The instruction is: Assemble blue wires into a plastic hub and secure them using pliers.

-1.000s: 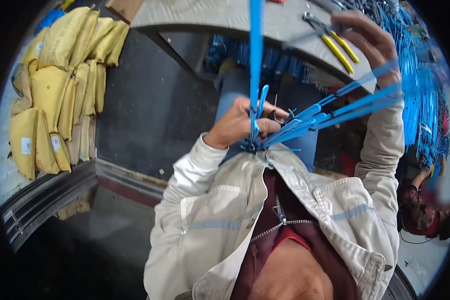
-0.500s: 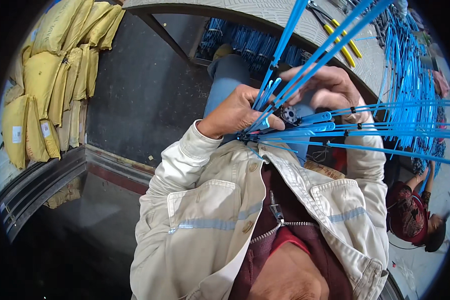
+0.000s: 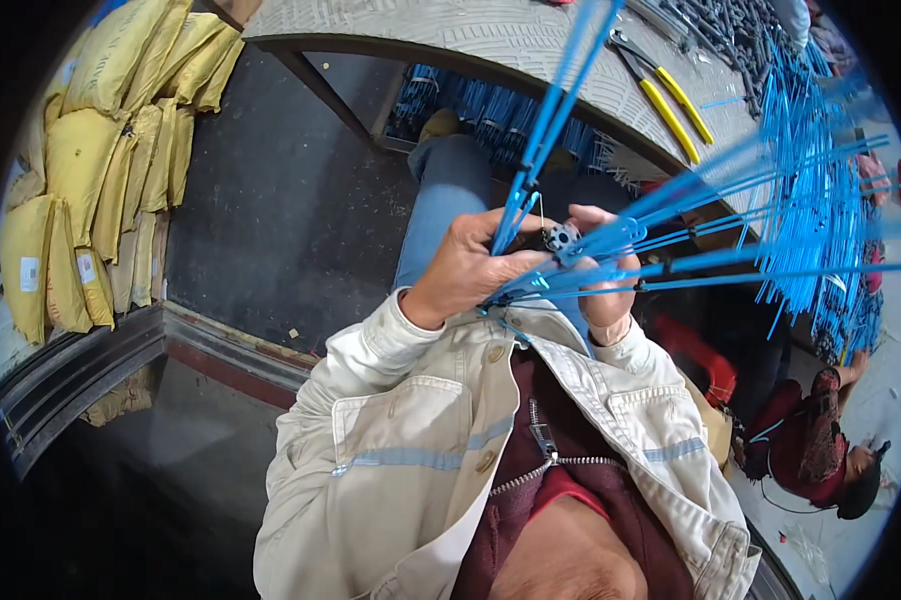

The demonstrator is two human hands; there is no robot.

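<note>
Blue ribs [image 3: 532, 165], thin and jointed with small black clips, fan upward and to the right from my lap; they look like part of an umbrella frame. Where they meet sits a round grey hub [image 3: 561, 237] with dark holes. My left hand [image 3: 470, 262] is closed around the gathered rib ends, left of the hub. Close against the hub's right side, my right hand [image 3: 610, 285] has its fingers bent around the right-hand ribs, which partly cover it. Several rib tips are smeared by motion.
Yellow-handled pliers [image 3: 673, 105] lie on the patterned table [image 3: 410, 22] ahead, near dark small parts. A large heap of blue ribs [image 3: 810, 210] hangs at the right. Yellow sacks [image 3: 80, 170] are stacked at left. Another person [image 3: 820, 440] works at the far right.
My right hand has come down and inward from above the ribs to the hub's right side. The ribs have swung, and those on the right now slant upward. My left hand keeps its hold.
</note>
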